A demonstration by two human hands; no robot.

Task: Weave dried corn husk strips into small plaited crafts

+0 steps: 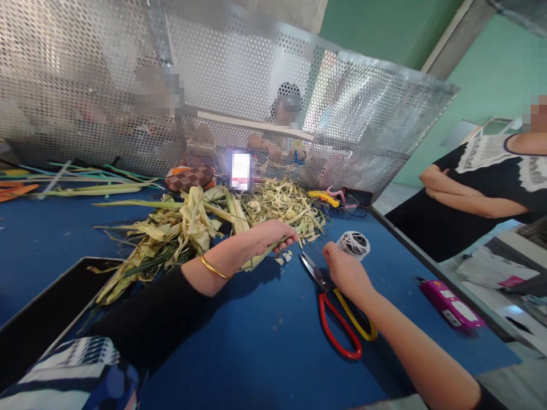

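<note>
My left hand (271,236), with a gold bangle on the wrist, is closed around dry corn husk (256,261), whose tail hangs below the palm. My right hand (342,267) is closed in a pinch just in front of a ball of white and black thread (354,244); what its fingertips hold is too small to make out. Scissors with one red and one yellow handle (325,279) lie on the blue table (256,341), blades slightly apart, partly under my right hand. Small husk scraps (284,258) lie between my hands.
Whole husks (171,233) pile up at left, beside a black tray (43,313). Shredded husk (286,205) heaps up behind my hands, near a lit phone (240,169). A purple box (450,304) lies at right. Perforated metal (239,68) stands behind; a person with folded arms (465,193) is at right.
</note>
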